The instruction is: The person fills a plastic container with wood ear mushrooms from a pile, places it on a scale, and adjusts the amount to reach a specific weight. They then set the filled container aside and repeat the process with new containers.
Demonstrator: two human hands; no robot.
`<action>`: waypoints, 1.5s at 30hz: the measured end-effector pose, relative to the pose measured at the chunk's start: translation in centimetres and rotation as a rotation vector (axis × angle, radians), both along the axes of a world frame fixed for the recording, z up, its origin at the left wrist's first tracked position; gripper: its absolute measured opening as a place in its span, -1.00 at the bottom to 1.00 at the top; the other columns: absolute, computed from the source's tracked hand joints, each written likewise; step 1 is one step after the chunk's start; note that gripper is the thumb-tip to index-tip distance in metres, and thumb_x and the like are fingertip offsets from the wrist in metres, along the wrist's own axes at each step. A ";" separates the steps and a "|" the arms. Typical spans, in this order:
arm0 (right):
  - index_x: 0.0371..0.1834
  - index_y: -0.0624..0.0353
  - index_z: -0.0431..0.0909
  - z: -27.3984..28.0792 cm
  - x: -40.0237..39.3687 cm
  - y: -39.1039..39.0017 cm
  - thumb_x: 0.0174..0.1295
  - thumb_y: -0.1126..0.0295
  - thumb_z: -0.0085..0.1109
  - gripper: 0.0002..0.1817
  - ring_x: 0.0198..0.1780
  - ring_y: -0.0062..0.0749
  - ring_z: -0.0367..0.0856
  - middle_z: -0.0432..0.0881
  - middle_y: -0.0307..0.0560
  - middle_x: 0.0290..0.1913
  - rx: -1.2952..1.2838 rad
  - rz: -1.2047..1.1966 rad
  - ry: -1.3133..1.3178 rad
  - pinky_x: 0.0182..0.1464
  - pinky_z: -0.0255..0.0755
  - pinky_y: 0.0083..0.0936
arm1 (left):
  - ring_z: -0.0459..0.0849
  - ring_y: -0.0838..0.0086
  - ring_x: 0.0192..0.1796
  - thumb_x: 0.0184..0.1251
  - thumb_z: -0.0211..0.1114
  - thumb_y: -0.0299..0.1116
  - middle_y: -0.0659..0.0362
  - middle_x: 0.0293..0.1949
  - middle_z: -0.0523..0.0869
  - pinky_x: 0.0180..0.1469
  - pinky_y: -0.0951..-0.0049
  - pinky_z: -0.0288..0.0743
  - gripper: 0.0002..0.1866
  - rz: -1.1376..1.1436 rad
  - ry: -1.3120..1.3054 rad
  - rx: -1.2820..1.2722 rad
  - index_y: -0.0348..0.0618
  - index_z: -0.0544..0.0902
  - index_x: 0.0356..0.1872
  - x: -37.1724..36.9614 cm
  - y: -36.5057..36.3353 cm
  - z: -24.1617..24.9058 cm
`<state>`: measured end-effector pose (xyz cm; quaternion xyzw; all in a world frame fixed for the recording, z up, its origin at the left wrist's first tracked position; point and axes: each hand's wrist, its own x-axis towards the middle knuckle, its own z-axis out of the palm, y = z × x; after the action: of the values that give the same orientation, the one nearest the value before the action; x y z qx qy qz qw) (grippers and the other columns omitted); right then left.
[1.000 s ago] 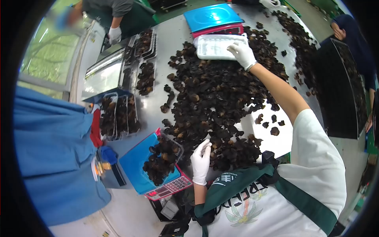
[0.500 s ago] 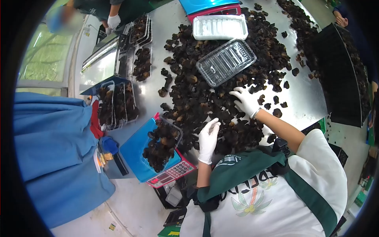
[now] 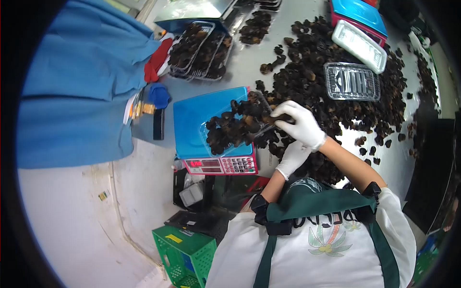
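Note:
My right hand (image 3: pixel 302 126), in a white glove, is at the right edge of a clear plastic tray (image 3: pixel 263 102) heaped with dark wood ear mushrooms (image 3: pixel 235 122). Its thumb and fingers are closed on a wood ear piece (image 3: pixel 284 118). The tray rests on the blue pan of a red scale (image 3: pixel 213 165) with a lit red display. Below my right hand, my left hand (image 3: pixel 294 158), gloved too, lies at the edge of the big mushroom pile (image 3: pixel 307 72). My right hand and the pile hide its fingers.
An empty clear tray (image 3: pixel 353 81) and a white tray (image 3: pixel 360 45) lie on the pile. Behind them stands a second blue-topped scale (image 3: pixel 360 14). Filled trays (image 3: pixel 199 53) stand at the upper left, near a blue cloth (image 3: pixel 81 86). A green crate (image 3: pixel 185 254) sits below.
The view has swung left toward the near scale. My right hand has crossed leftward over my left hand to the filled tray, now pinching a mushroom piece. My left hand is lower in the pile.

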<state>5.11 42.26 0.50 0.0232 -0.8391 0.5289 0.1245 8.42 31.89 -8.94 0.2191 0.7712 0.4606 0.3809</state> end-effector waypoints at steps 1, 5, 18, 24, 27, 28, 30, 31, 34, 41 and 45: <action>-0.24 0.12 0.58 0.1 -1.3 -1.5 -0.01 0.53 0.25 -0.77 -0.12 -0.30 0.59 0.58 -0.15 -0.19 0.013 0.040 0.021 -0.05 0.47 -0.50 | 0.66 0.21 -0.17 0.27 0.13 -0.24 -0.05 -0.24 0.69 -0.11 0.31 0.47 -0.68 -0.044 0.076 -0.007 -0.26 0.58 -0.09 0.2 -0.3 -1.2; -0.15 -0.03 0.55 -0.1 -5.5 -6.0 0.05 0.40 0.18 -0.74 -0.08 -0.21 0.57 0.56 -0.19 -0.12 0.145 0.188 0.021 -0.07 0.48 -0.38 | 0.66 0.09 -0.29 0.21 0.20 -0.14 -0.04 -0.40 0.69 -0.20 0.22 0.49 -0.66 0.107 0.007 0.030 -0.30 0.63 -0.34 0.9 -1.4 -1.1; 0.16 0.23 0.43 -2.3 2.1 2.1 0.19 0.61 0.02 -0.58 -0.05 -0.59 0.50 0.57 -0.17 0.00 -0.440 -0.193 -0.299 0.01 0.39 -0.65 | 0.64 0.35 -0.07 0.24 0.20 -0.28 0.04 -0.08 0.66 0.02 0.42 0.47 -0.67 0.131 -0.170 0.099 -0.20 0.60 -0.02 0.7 -1.9 -0.1; 0.18 0.19 0.41 -6.0 8.7 4.1 0.21 0.57 0.05 -0.58 -0.30 -0.70 0.43 0.56 -0.25 -0.07 -0.483 -0.386 -0.492 -0.27 0.35 -0.77 | 0.68 0.23 -0.14 0.19 0.22 -0.19 0.00 -0.24 0.71 -0.06 0.34 0.50 -0.64 0.098 -0.056 0.117 -0.18 0.62 -0.07 1.3 -1.0 -1.3; 0.18 0.19 0.40 -7.0 9.7 3.4 0.22 0.56 0.05 -0.58 -0.29 -0.70 0.43 0.56 -0.25 -0.08 -0.422 -0.386 -0.476 -0.27 0.33 -0.78 | 0.65 0.28 -0.06 0.24 0.18 -0.24 0.04 -0.14 0.68 0.02 0.38 0.47 -0.66 0.025 -0.088 0.081 -0.19 0.60 -0.03 1.2 -1.0 -1.5; 0.18 0.20 0.40 -7.2 9.8 3.3 0.21 0.56 0.06 -0.58 -0.25 -0.68 0.45 0.56 -0.24 -0.08 -0.387 -0.378 -0.475 -0.22 0.35 -0.77 | 0.63 0.31 -0.03 0.26 0.16 -0.27 0.05 -0.09 0.67 0.05 0.39 0.45 -0.67 0.000 -0.109 0.065 -0.19 0.59 -0.01 1.1 -1.2 -1.4; 0.19 0.20 0.39 -8.7 9.7 2.9 0.21 0.56 0.06 -0.57 -0.16 -0.61 0.48 0.56 -0.22 -0.08 -0.374 -0.344 -0.420 -0.11 0.39 -0.71 | 0.63 0.30 -0.03 0.27 0.14 -0.28 0.04 -0.09 0.67 0.04 0.38 0.45 -0.69 0.019 -0.106 0.078 -0.20 0.59 -0.03 1.2 -1.5 -1.6; 0.19 0.20 0.39 -9.6 9.4 2.8 0.20 0.57 0.06 -0.57 -0.10 -0.58 0.50 0.55 -0.22 -0.08 -0.396 -0.321 -0.364 -0.04 0.40 -0.68 | 0.63 0.29 -0.03 0.28 0.13 -0.29 0.03 -0.10 0.66 0.04 0.37 0.45 -0.70 0.029 -0.104 0.086 -0.21 0.58 -0.05 1.2 -1.7 -1.9; 0.20 0.17 0.39 -3.4 4.9 -0.9 0.18 0.52 0.10 -0.54 0.05 -0.45 0.54 0.57 -0.05 0.04 -0.167 -0.159 -0.275 0.09 0.41 -0.51 | 0.62 0.24 -0.06 0.28 0.11 -0.31 -0.02 -0.11 0.65 0.00 0.32 0.44 -0.74 -0.152 0.142 0.023 -0.22 0.57 -0.09 1.3 -1.2 -5.3; 0.24 0.16 0.29 0.5 -6.1 -7.0 0.06 0.45 0.14 -0.41 0.18 -0.09 0.39 0.49 0.06 0.09 0.522 0.303 0.157 0.21 0.24 -0.20 | 0.66 0.17 -0.23 0.23 0.15 -0.21 -0.05 -0.28 0.68 -0.15 0.27 0.49 -0.68 -0.009 -0.050 0.004 -0.24 0.59 -0.15 0.8 -1.5 -1.0; 0.16 0.19 0.39 -0.2 -5.9 -5.1 0.05 0.49 0.08 -0.49 0.19 -0.10 0.37 0.47 0.06 0.13 0.423 0.221 0.205 0.25 0.17 -0.20 | 0.68 0.24 -0.23 0.22 0.17 -0.18 -0.01 -0.30 0.70 -0.13 0.34 0.50 -0.65 0.120 -0.087 0.086 -0.23 0.60 -0.12 0.6 -2.4 -0.6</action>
<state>-0.84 37.18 0.35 0.1937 -0.9064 0.3472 0.1430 9.06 29.50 -9.57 0.1683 0.7454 0.5243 0.3758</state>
